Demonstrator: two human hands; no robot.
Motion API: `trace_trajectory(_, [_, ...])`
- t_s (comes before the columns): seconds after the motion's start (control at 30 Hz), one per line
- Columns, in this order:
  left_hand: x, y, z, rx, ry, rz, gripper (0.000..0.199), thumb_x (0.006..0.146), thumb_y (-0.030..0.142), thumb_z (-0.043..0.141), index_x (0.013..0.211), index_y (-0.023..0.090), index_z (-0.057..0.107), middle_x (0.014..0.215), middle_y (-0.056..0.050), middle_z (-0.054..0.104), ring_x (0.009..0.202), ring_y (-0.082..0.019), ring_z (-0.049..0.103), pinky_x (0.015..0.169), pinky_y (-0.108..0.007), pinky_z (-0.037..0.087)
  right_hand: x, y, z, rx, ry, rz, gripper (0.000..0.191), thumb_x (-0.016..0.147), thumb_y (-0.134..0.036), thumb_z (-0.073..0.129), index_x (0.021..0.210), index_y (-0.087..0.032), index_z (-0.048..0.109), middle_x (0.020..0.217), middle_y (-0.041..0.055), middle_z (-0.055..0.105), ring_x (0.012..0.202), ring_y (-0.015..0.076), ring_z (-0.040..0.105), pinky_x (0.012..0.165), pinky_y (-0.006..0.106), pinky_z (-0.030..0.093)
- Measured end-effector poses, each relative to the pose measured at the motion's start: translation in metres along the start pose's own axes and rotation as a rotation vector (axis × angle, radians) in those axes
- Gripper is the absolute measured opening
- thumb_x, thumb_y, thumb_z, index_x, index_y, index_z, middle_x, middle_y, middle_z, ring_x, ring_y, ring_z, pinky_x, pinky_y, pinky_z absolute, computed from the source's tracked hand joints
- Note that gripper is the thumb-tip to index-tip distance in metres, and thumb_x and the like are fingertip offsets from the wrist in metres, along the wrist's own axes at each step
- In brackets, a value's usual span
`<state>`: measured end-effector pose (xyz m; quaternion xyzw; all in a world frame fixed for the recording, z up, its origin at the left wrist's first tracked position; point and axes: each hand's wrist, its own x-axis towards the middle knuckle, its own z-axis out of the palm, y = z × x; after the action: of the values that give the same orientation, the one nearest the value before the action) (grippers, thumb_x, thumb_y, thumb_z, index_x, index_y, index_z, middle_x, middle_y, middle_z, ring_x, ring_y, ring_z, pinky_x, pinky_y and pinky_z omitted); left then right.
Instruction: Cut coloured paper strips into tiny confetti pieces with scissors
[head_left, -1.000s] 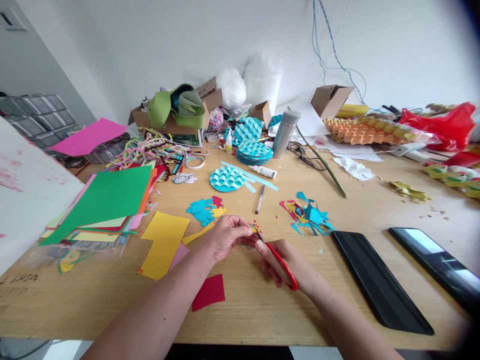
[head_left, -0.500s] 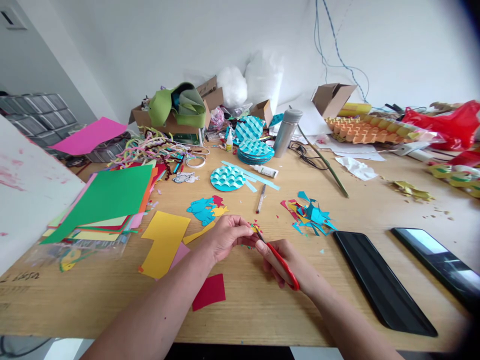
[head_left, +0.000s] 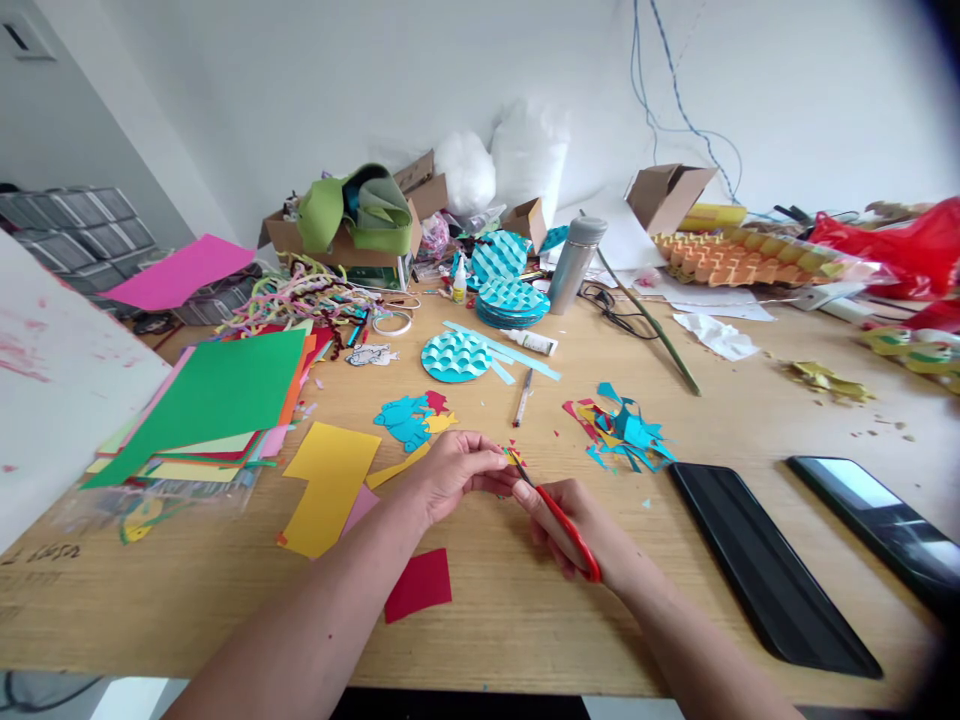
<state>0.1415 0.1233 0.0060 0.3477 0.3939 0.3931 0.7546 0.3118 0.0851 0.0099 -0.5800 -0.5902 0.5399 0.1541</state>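
Observation:
My right hand (head_left: pixel 562 525) is closed round the red handles of a pair of scissors (head_left: pixel 564 530), blades pointing up and left toward my other hand. My left hand (head_left: pixel 471 465) pinches a small piece of yellow paper (head_left: pixel 514 456) at the scissors' tip; most of it is hidden by fingers and blades. Tiny coloured paper bits lie under and around the fingertips. Just beyond my left hand are blue fish cut-outs (head_left: pixel 405 420), with a red and a yellow one beside them. Yellow paper (head_left: pixel 337 490) and a dark red paper piece (head_left: pixel 420 585) lie near my left forearm.
Paper scraps (head_left: pixel 626 430) are heaped right of my hands, near two dark phone-like devices, one a black slab (head_left: pixel 772 570). A pen (head_left: pixel 523 398), a scalloped blue disc (head_left: pixel 456 357) and a grey bottle (head_left: pixel 577 265) stand or lie farther back. Coloured sheets (head_left: pixel 217 390) are stacked left.
Both hands hold nearly the same pose, with the scissors still at the paper. The view has shifted very slightly.

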Motion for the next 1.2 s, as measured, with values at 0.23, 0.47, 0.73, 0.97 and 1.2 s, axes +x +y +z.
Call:
trace_trajectory(0.23, [0.001, 0.0036, -0.005, 0.044, 0.016, 0.028, 0.028, 0.056, 0.027, 0.08, 0.071, 0.01, 0.063, 0.067, -0.009, 0.07, 0.061, -0.018, 0.066, 0.065, -0.033, 0.051, -0.0002, 0.0007, -0.0005, 0.009, 0.002, -0.003, 0.055, 0.079, -0.066, 0.049, 0.053, -0.018, 0.046, 0.035, -0.0056, 0.04, 0.028, 0.0071, 0.04, 0.029, 0.017, 0.027])
trace_trajectory(0.47, [0.0001, 0.0057, -0.0057, 0.104, -0.026, 0.016, 0.03, 0.056, 0.03, 0.08, 0.072, 0.011, 0.063, 0.072, -0.01, 0.071, 0.06, -0.017, 0.065, 0.061, -0.03, 0.049, 0.0002, 0.0029, 0.0, 0.019, 0.0, 0.009, 0.054, 0.079, -0.064, 0.052, 0.052, -0.017, 0.044, 0.038, -0.0059, 0.04, 0.028, 0.0055, 0.038, 0.028, 0.015, 0.025])
trace_trajectory(0.73, [0.0, 0.0068, -0.0082, 0.302, 0.042, 0.079, 0.023, 0.057, 0.031, 0.079, 0.067, 0.013, 0.068, 0.058, -0.001, 0.061, 0.049, -0.007, 0.048, 0.045, -0.019, 0.035, 0.0005, 0.0028, -0.0016, 0.005, -0.015, 0.028, 0.052, 0.079, -0.062, 0.053, 0.052, -0.018, 0.044, 0.037, -0.0064, 0.04, 0.028, 0.0052, 0.038, 0.028, 0.016, 0.025])
trace_trajectory(0.97, [0.0017, 0.0045, -0.0101, 0.3, 0.057, 0.047, 0.023, 0.059, 0.031, 0.079, 0.069, 0.013, 0.068, 0.055, 0.0, 0.059, 0.044, -0.005, 0.044, 0.04, -0.018, 0.028, -0.002, 0.0006, -0.0054, 0.058, -0.047, 0.017, 0.059, 0.078, -0.072, 0.044, 0.053, -0.018, 0.046, 0.033, -0.0058, 0.04, 0.026, 0.006, 0.036, 0.032, 0.017, 0.027])
trace_trajectory(1.2, [0.0009, 0.0025, -0.0072, 0.142, -0.017, -0.053, 0.032, 0.063, 0.035, 0.079, 0.082, 0.014, 0.064, 0.075, -0.009, 0.072, 0.058, -0.014, 0.065, 0.049, -0.021, 0.043, -0.0045, -0.0016, -0.0056, 0.107, -0.064, -0.122, 0.07, 0.082, -0.076, 0.023, 0.059, -0.017, 0.052, 0.037, 0.0001, 0.051, 0.034, 0.0087, 0.044, 0.041, 0.021, 0.034])
